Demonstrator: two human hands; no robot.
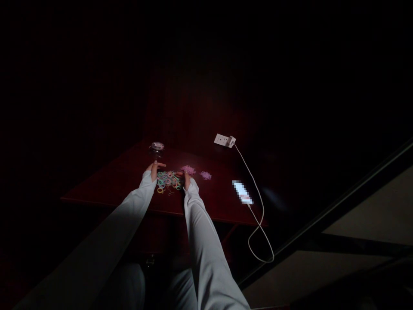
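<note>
A heap of small coloured loops (168,180), green, pink and orange, lies on a dark red table (122,181). My left hand (155,169) rests at the heap's left edge, fingers spread toward a small round container (156,148). My right hand (185,177) sits at the heap's right side, touching the loops; whether it holds one is too small to tell. Two little piles of pale purple loops (188,169) (205,175) lie just beyond and right of my right hand. Both arms wear pale long sleeves.
A lit phone (242,192) lies on the table's right part, its white cable (258,206) running to a charger in a white wall socket (225,140) and drooping over the table's front edge. The room is very dark. My knees show below the table.
</note>
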